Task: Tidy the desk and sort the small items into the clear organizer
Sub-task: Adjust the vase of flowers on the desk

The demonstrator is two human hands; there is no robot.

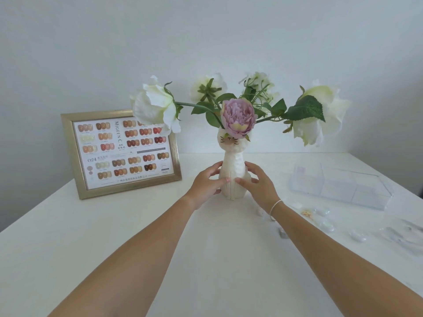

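A cream cat-shaped vase [232,161] with white and purple flowers stands upright at the middle of the white desk [114,236]. My left hand [207,184] wraps its lower left side and my right hand [256,185] its lower right side, thumbs meeting at the front. The clear organizer [341,185], divided into compartments, sits at the right. Several small pale items [322,219] lie scattered on the desk in front of it, to the right of my right forearm.
A gold-framed nail colour chart [121,152] leans upright at the back left. More small clear pieces [357,236] lie near the right edge. The wall is right behind the desk. The flower stems spread wide over the frame and organizer.
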